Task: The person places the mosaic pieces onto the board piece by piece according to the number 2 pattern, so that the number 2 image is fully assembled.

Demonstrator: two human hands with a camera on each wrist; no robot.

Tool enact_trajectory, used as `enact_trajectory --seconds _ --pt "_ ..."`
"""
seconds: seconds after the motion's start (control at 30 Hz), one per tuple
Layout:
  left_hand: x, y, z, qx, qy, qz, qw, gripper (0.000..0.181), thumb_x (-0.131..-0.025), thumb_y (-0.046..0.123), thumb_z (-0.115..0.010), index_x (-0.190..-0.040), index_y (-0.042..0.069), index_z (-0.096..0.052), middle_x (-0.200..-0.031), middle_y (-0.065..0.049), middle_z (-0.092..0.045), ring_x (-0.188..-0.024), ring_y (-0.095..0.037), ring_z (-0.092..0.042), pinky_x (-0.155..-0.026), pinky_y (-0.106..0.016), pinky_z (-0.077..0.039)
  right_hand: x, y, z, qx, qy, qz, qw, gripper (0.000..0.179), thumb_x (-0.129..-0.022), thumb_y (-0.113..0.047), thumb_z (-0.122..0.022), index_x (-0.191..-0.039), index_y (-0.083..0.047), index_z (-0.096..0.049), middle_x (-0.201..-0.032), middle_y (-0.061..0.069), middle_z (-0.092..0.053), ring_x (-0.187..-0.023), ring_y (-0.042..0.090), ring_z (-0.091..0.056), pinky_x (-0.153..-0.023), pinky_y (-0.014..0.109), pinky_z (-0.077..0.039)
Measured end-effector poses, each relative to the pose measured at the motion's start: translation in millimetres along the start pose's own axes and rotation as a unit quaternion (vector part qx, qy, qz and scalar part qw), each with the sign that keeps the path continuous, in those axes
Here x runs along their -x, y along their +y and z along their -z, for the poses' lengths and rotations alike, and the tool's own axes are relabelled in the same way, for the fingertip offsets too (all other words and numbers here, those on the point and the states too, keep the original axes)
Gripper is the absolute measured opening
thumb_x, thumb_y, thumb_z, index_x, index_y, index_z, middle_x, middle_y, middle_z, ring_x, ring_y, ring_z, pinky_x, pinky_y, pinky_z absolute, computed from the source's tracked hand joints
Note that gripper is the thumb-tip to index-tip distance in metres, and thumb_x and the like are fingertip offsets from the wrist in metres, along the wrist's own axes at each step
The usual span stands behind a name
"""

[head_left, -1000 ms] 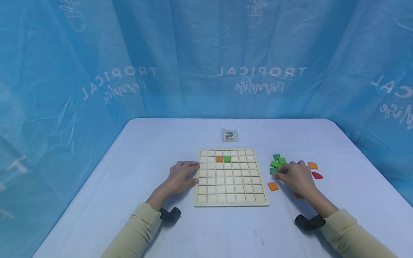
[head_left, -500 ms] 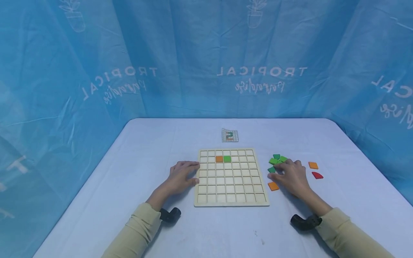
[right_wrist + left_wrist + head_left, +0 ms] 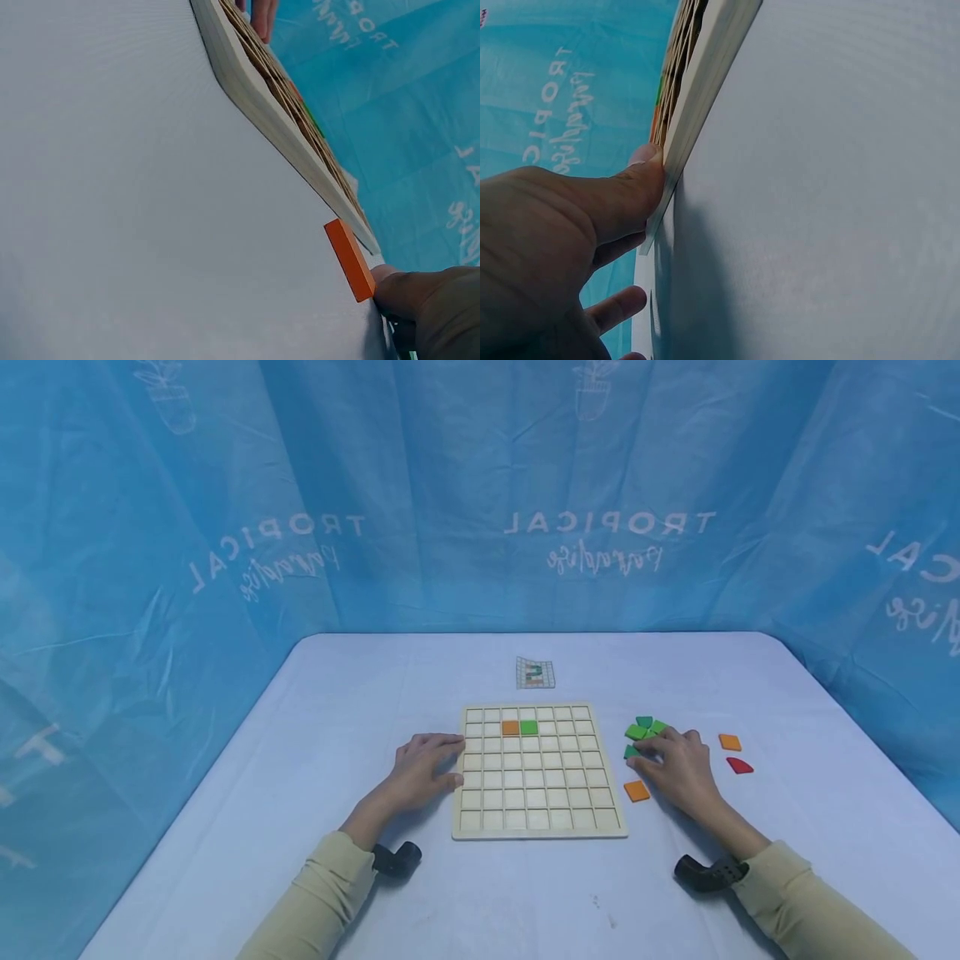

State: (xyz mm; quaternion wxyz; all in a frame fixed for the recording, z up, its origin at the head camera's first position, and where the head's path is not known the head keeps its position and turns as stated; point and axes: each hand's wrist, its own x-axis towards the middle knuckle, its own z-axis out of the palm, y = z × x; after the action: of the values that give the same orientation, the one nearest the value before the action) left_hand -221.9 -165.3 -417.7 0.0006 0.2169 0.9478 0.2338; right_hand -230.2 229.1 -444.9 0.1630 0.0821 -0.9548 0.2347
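My left hand (image 3: 423,774) rests at the left edge of a pale wooden grid board (image 3: 532,815), fingers extended and thumb touching the rim. In the left wrist view the thumb lies against the board's side (image 3: 694,97). An orange square tile (image 3: 510,728) and a light green square tile (image 3: 528,727) sit side by side in the board's second row. Right of the board, my right hand (image 3: 681,774) reaches into loose green tiles (image 3: 637,732). Its thumb and index fingertips are right at a dark green tile (image 3: 631,752); I cannot tell whether they pinch it.
An orange tile (image 3: 637,791) lies between the board and my right hand. Farther right are another orange tile (image 3: 730,742) and a red rounded piece (image 3: 740,765). A small patterned grid card (image 3: 535,673) lies behind the board. Blue curtains (image 3: 480,568) surround the white table.
My right hand has moved left over the green tiles, and its thumb has drawn nearer the dark green one. Several green tiles have shifted slightly. The left hand has stayed at the board.
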Motion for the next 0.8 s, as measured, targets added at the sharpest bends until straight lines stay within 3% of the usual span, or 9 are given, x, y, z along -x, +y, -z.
enact_trajectory --seconds 0.5,0.8 --pt "0.5 -0.7 -0.4 0.0 -0.001 -0.002 1.0 0.054 -0.091 0.024 -0.068 -0.139 0.004 -0.051 -0.143 -0.007 -0.046 -0.131 -0.034 -0.033 -0.103 -0.058 -0.022 -4.7 -2 1 -0.033 -0.006 0.004 0.9994 0.026 -0.079 -0.012 -0.079 -0.101 0.002 -0.074 -0.1 0.016 -0.062 -0.095 0.033 -0.043 -0.079 0.048 -0.031" --pt "0.4 -1.2 -0.5 0.004 0.002 -0.006 1.0 0.054 -0.091 0.024 -0.068 -0.139 0.004 -0.051 -0.143 -0.007 -0.046 -0.132 -0.034 -0.033 -0.102 -0.057 -0.023 -15.9 -26 5 -0.082 -0.015 0.019 0.9963 0.024 -0.081 -0.013 -0.077 -0.101 -0.001 -0.074 -0.098 0.012 -0.062 -0.097 0.03 -0.043 -0.079 0.045 -0.033"
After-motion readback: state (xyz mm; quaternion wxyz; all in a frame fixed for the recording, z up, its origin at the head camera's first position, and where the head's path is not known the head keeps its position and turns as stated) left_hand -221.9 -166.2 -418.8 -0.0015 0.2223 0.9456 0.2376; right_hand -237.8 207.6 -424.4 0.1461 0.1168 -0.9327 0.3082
